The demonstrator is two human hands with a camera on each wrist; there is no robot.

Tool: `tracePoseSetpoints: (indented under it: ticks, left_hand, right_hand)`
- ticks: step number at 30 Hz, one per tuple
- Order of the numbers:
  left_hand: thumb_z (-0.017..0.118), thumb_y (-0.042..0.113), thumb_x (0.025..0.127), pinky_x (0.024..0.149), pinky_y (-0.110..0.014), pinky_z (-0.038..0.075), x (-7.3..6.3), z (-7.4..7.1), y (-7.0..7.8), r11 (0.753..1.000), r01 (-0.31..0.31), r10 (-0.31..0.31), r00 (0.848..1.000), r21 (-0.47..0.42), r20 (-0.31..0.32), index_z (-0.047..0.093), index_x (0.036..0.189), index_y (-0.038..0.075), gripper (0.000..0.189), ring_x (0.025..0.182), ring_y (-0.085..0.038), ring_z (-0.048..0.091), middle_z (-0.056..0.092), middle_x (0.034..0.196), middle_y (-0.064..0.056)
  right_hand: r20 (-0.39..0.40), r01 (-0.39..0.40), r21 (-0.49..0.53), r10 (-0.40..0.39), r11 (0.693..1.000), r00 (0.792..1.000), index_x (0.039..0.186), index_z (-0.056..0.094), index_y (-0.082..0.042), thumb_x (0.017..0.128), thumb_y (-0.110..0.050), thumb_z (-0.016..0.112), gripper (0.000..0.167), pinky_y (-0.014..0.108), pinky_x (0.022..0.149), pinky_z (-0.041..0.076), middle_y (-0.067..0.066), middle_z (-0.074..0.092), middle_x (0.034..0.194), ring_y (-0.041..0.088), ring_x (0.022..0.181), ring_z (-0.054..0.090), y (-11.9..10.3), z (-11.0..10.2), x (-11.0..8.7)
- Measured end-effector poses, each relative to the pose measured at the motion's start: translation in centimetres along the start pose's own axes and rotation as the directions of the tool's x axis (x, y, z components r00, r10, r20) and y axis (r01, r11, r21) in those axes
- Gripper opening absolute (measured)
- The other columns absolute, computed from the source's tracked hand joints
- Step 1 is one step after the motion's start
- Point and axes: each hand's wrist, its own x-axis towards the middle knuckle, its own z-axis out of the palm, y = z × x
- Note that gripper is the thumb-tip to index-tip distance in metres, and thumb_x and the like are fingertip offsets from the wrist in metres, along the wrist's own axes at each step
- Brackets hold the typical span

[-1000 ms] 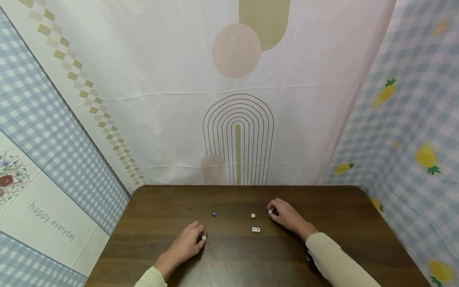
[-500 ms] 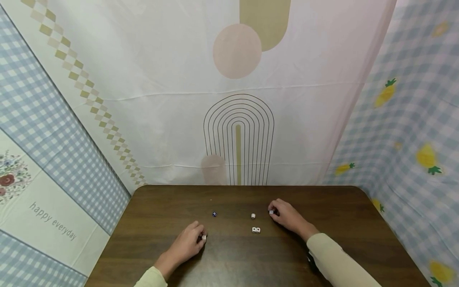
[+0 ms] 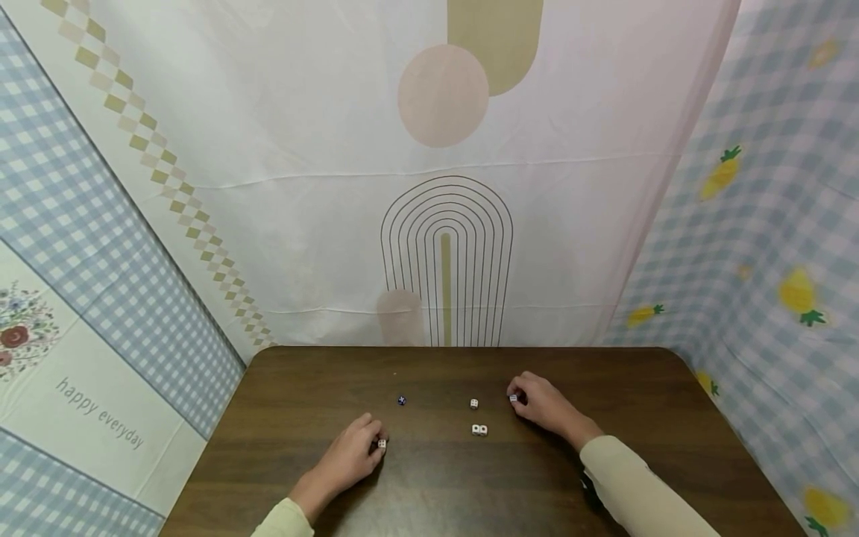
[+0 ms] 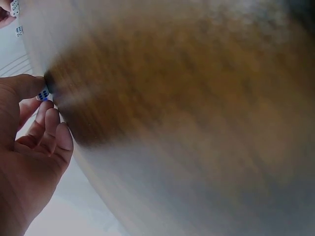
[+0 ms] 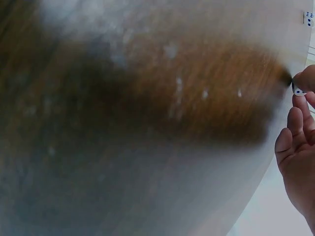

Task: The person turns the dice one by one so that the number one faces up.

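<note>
My left hand [image 3: 350,450] pinches a white die [image 3: 382,444] between thumb and fingers, low at the tabletop on the left; dark pips show on the die [image 4: 43,94] in the left wrist view. At the right, my right hand [image 3: 542,403] pinches another white die [image 3: 513,398], partly covered by the thumb in the right wrist view. Between the hands, two white dice [image 3: 479,430] sit side by side, each with one large dot on top. A single white die [image 3: 473,404] lies just behind them. Beyond my left fingertips rests a dark blue die [image 3: 402,400].
The brown wooden table [image 3: 429,492] has rounded far corners. A white patterned cloth [image 3: 322,246] hangs right behind its far edge. Blue checked cloths hang on both sides, the right one [image 3: 758,298] printed with pineapples.
My right hand has shifted slightly to the right with its die, away from the single white die. My left hand and the dice on the table stay where they were.
</note>
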Motion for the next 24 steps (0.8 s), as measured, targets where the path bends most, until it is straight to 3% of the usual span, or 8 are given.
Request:
tracePoseSetpoints:
  ticks: [11,24]
  left_hand:
    - [0.08,0.009,0.086,0.072,-0.03,0.051,0.05,-0.04,0.0,1.0,0.021,-0.021,0.999,-0.015,0.025,0.063,0.09,0.016,0.019,0.083,-0.007,0.054,0.051,0.088,0.008]
    - [0.08,0.009,0.086,0.071,-0.03,0.05,0.02,-0.07,0.11,1.0,0.027,-0.027,0.999,-0.008,0.021,0.063,0.089,0.017,0.02,0.082,-0.006,0.053,0.05,0.087,0.008]
  right_hand:
    - [0.03,-0.051,-0.018,0.051,0.999,0.998,0.099,0.074,-0.016,0.09,-0.011,0.074,0.01,0.034,0.08,0.052,-0.005,0.058,0.096,0.009,0.086,0.055,-0.11,-0.1,-0.04]
    - [-0.003,-0.015,-0.029,0.015,0.999,1.0,0.103,0.075,-0.016,0.093,-0.013,0.074,0.011,0.034,0.08,0.052,-0.005,0.058,0.098,0.008,0.086,0.055,0.05,0.41,-0.24]
